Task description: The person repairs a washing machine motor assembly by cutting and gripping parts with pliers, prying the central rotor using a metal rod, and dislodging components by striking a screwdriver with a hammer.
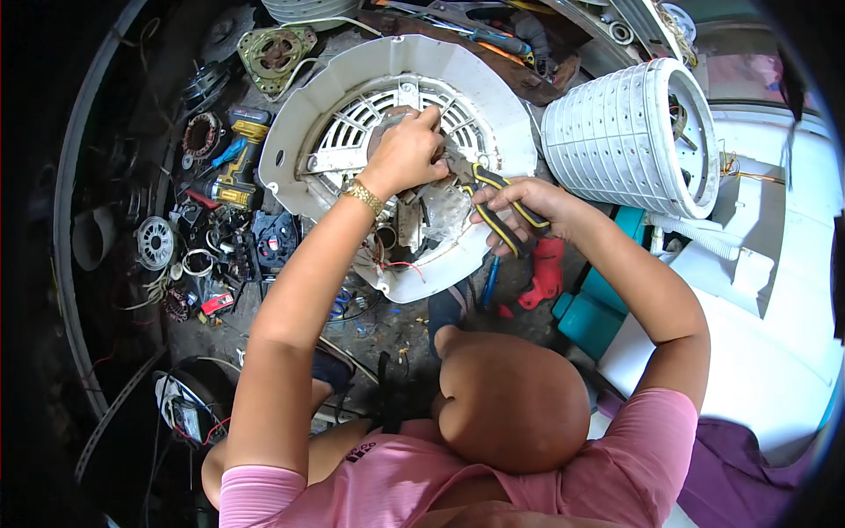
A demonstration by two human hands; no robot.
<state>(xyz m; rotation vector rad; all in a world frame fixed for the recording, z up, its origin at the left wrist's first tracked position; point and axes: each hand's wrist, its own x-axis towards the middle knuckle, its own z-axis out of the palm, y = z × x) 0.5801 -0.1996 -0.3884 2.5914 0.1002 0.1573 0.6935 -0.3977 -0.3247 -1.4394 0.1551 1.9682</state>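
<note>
A round white plastic housing with a slotted vent in its floor lies in front of me. My left hand, a gold watch on its wrist, is closed over a greyish part near the middle of the housing; the fingers hide most of that part. With my right hand I grip pliers by their black and yellow handles. The pliers' jaws point up and left, close beside my left hand. Below the hands sit a metal piece and thin red wires inside the housing.
A white perforated drum lies on its side at the right. Left of the housing are a yellow drill, a copper-wound stator and several loose parts. A red power tool and a teal case are near my knee.
</note>
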